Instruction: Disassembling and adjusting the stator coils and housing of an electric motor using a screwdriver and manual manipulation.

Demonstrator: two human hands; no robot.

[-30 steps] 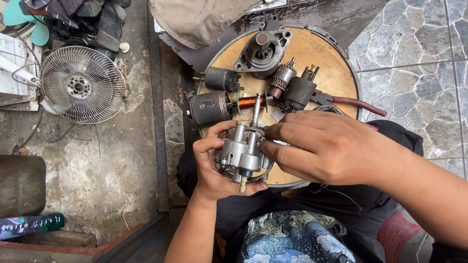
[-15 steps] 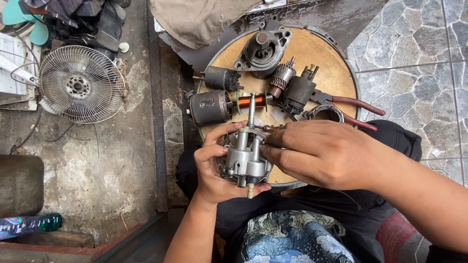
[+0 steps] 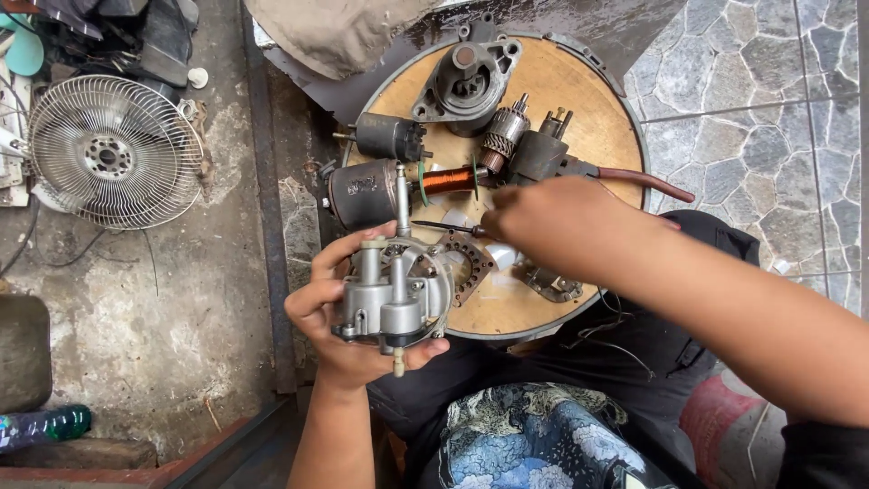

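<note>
Left hand (image 3: pixel 348 326) grips the silver carburetor (image 3: pixel 394 294) at lower centre. Right hand (image 3: pixel 552 226) pinches a thin screwdriver (image 3: pixel 444 226) just above it. Motor parts (image 3: pixel 471 81) lie across the round wooden board (image 3: pixel 593 100); work looks midway.

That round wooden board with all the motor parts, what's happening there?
A person sits over the round wooden board. Their left hand holds a grey metal motor housing up off the board. Their right hand holds a thin tool over the board. A copper coil, a black cylinder and other motor pieces lie on the board.
</note>
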